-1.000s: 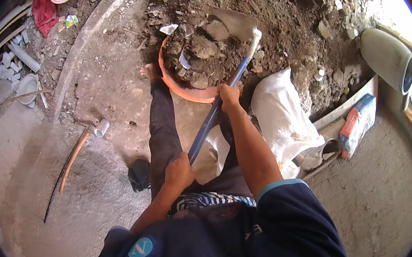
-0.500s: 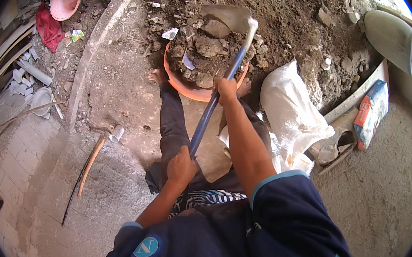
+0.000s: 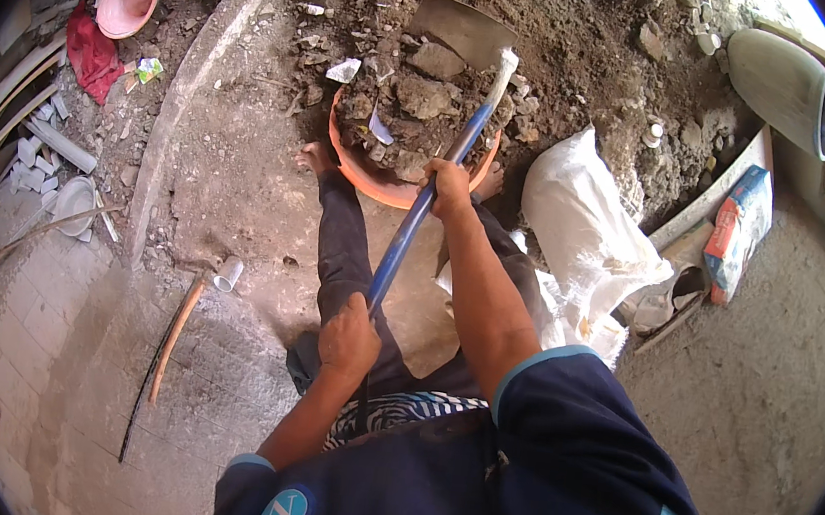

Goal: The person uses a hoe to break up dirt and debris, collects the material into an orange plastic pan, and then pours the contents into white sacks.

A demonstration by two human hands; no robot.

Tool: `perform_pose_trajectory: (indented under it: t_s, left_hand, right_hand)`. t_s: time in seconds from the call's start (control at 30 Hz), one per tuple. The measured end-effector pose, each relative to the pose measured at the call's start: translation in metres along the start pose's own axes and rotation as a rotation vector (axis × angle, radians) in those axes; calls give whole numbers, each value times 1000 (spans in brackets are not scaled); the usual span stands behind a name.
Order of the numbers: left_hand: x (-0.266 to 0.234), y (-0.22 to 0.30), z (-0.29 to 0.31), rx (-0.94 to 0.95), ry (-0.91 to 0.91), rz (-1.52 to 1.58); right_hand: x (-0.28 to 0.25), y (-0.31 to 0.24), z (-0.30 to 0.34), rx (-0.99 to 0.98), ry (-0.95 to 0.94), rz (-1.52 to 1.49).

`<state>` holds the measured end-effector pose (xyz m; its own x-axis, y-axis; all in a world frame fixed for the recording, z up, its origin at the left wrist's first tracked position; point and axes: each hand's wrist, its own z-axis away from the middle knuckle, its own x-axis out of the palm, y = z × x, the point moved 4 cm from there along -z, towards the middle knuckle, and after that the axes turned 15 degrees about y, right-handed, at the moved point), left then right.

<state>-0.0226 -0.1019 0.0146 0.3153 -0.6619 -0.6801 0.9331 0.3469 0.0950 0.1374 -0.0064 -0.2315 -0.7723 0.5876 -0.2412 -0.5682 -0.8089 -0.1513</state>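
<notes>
Hoe: slants over the tub, its blade at the far side, against soil.
Right hand: curled round the handle by the tub's near rim.
Left hand: wrapped round the handle's lower part, well short of the tub.
Handling: probably head-heavy and stiff; handle looks smooth, may slip if dusty; two spaced holds, as now, appear sound.
Tub: loaded with clods, likely heavy.
Floor: rough, dusty, nearer than the tub.
Room: sack and barrel right of the tub; bowl left.
</notes>
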Motion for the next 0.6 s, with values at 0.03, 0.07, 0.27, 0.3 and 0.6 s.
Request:
perform_pose_trajectory:
  t_s: [0.03,0.07,0.27,0.3,0.6]
  left_hand:
    - [-7,-1,-2,0,-29,6]
    - [-14,-2,-2,0,-58,12]
    - [-16,-22,69,-127,-262,94]
    - [-17,-31,83,-155,-286,80]
    - [-61,-106,165,-212,-332,-107]
  right_hand:
    - [-3,7,-2,40,-14,-7]
    - [-7,13,-3,79,-28,-14]
    - [-36,48,51,82,71,155]
    - [-39,57,67,68,92,185]
    - [-60,144,165,296,58,52]
